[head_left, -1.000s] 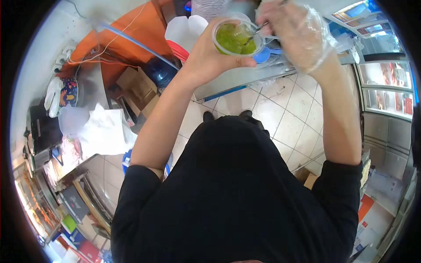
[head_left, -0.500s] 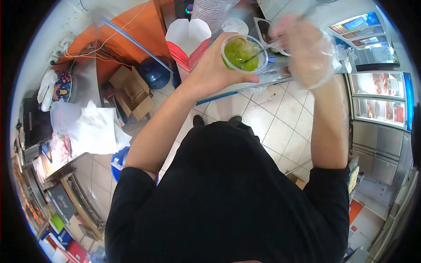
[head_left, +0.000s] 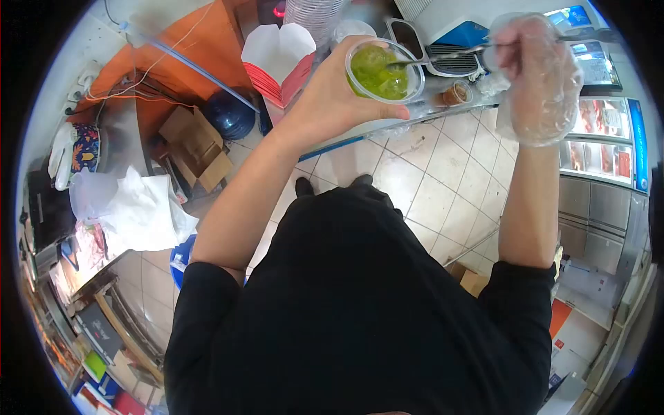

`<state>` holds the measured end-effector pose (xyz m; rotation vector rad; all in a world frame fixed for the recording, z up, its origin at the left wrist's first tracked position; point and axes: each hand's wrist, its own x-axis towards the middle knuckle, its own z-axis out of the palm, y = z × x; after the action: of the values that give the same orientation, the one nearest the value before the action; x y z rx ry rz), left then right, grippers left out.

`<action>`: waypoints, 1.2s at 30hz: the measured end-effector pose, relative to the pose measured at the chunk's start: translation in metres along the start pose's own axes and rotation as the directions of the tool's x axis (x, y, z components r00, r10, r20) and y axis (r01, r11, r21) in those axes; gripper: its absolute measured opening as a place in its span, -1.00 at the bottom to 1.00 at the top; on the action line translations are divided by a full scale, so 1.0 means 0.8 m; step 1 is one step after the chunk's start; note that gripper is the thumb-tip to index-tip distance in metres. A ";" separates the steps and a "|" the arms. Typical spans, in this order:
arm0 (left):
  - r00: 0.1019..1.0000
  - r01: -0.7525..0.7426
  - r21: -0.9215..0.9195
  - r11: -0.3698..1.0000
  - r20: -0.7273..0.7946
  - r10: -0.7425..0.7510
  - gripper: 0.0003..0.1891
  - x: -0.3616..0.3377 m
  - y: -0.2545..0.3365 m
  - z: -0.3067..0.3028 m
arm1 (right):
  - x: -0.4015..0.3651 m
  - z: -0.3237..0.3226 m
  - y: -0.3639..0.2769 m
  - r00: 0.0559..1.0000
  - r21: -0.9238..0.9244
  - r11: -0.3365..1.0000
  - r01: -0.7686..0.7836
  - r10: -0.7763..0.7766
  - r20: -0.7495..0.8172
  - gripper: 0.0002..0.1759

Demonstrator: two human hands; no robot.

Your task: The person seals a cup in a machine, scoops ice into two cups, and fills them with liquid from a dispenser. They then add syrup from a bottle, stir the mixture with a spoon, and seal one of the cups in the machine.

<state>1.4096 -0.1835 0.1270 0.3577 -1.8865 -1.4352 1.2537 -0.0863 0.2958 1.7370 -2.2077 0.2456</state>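
Observation:
A clear plastic cup of bright green drink with ice lumps is held in my left hand, the bare fingers and thumb wrapped round its side. To the right of it, my right hand wears a loose transparent plastic glove and is closed on a long thin metal spoon. The spoon reaches leftward across the cup's rim, its far end over the green drink. Behind my left hand stands a stack of red-and-white folded paper boxes.
Stacked clear cups stand at the back of the counter. A small tub of brown contents and a metal container lie right of the drink. On the floor to the left are a cardboard box and a blue water jug.
My right hand has moved right, drawing the spoon across so its end sits nearer the cup's right rim. My left hand still holds the cup; the view has shifted slightly.

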 end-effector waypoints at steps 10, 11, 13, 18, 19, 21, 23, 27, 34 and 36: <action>0.998 -0.053 0.008 0.999 0.034 0.053 -0.03 -0.001 0.000 0.016 | -0.044 0.042 0.012 0.934 0.583 0.731 0.354 -0.244 -0.261 -0.74; 0.999 -0.011 -0.077 0.997 0.046 0.015 -0.04 -0.003 -0.005 0.019 | -0.049 0.039 0.016 0.932 0.575 0.736 0.358 -0.242 -0.270 -0.74; 0.998 0.024 -0.152 0.988 0.059 -0.015 -0.05 -0.006 -0.008 0.021 | -0.061 0.046 0.024 0.951 0.691 0.693 0.205 0.026 -0.309 -0.79; 0.999 0.047 -0.079 0.996 0.005 -0.047 -0.05 -0.016 -0.011 0.032 | -0.072 0.064 0.035 0.940 0.579 0.762 0.290 -0.115 -0.320 -0.80; 0.999 0.038 -0.077 0.996 0.009 -0.037 -0.05 -0.017 -0.014 0.032 | -0.075 0.064 0.041 0.947 0.622 0.744 0.244 -0.045 -0.318 -0.79; 0.999 -0.001 0.169 0.986 -0.044 0.008 -0.05 -0.020 -0.016 0.029 | -0.079 0.079 0.029 0.827 -0.039 0.935 0.351 -0.330 -0.456 -0.83; 0.999 0.048 0.227 0.973 -0.009 -0.047 -0.02 -0.021 -0.015 0.028 | -0.073 0.079 0.018 0.926 0.266 0.892 0.364 -0.317 -0.204 -0.80; 0.996 0.080 -0.032 0.996 -0.028 -0.081 0.00 -0.024 -0.025 0.027 | -0.063 0.086 0.016 0.920 0.005 0.973 0.232 -0.218 -0.326 -0.78; 0.996 0.080 0.036 0.996 -0.043 -0.078 0.03 -0.042 -0.040 0.023 | -0.075 0.069 0.001 0.947 0.559 0.823 0.100 0.094 -0.308 -0.78; 0.993 0.109 0.077 0.991 -0.057 -0.105 0.02 -0.050 -0.039 0.020 | -0.076 0.068 0.011 0.950 0.614 0.785 0.084 0.122 -0.286 -0.78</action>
<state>1.4201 -0.1581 0.0812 0.5379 -1.9104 -1.4086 1.2498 -0.0464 0.2242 1.7970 -2.0239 1.2953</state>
